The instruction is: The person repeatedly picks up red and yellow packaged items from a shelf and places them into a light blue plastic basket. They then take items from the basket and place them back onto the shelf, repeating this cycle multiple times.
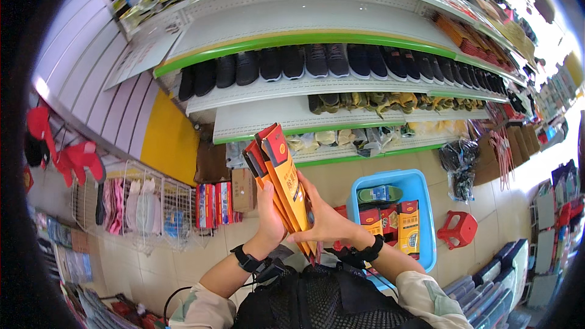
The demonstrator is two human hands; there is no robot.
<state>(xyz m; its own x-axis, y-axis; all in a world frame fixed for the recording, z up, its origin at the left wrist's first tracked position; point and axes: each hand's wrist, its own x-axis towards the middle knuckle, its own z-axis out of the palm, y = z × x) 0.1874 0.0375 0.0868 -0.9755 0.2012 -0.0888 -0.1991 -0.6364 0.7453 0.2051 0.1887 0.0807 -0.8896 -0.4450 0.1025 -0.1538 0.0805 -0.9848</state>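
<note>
Between my two hands I hold a small stack of flat orange and red cardboard packets (288, 183), tilted upright in front of my chest. My left hand (270, 219) presses on the stack's left side, thumb up along its edge. On the right side, my right hand (327, 219) grips the same packets with the fingers spread along them. A blue plastic bin (427, 219) stands on the floor to my right. It holds more orange and red packets (408, 226) and a green slipper (379, 194) in wrapping.
Ahead stand white shelves with green edges (292, 45), bearing a row of dark shoes (315, 61). A red plastic stool (457, 230) is right of the bin. To the left are a white wire basket (132, 210), red and blue boxes (214, 205) and a brown carton (243, 189).
</note>
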